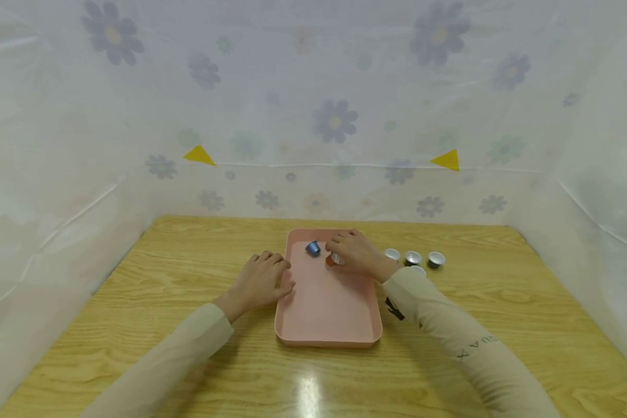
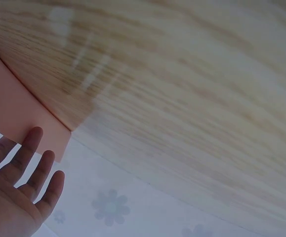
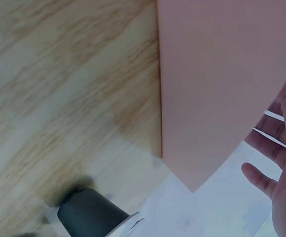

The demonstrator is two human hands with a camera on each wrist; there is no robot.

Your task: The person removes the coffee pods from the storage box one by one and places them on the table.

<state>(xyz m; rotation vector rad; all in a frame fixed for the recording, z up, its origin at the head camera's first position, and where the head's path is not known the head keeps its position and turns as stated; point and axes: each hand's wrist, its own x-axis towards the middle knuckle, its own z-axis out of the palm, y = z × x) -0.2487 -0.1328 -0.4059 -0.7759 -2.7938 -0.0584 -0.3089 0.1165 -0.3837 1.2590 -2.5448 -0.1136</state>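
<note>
A pink tray (image 1: 329, 313) lies on the table. My left hand (image 1: 262, 280) is at its left rim, with loosely extended fingers against the outside wall in the left wrist view. My right hand (image 1: 356, 255) reaches over the tray's far right part, its fingers around an orange coffee capsule (image 1: 331, 260) with a pale lid. The tray wall hides this capsule in the right wrist view. A blue coffee capsule (image 1: 313, 248) lies on its side in the tray, just left of the orange one.
Right of the tray, several dark coffee capsules (image 1: 436, 259) stand lid up on the wooden table (image 1: 188, 255). One dark capsule (image 3: 91, 212) shows close up in the right wrist view. Flower-patterned sheeting (image 1: 271, 116) with two yellow triangles (image 1: 200, 155) encloses the table.
</note>
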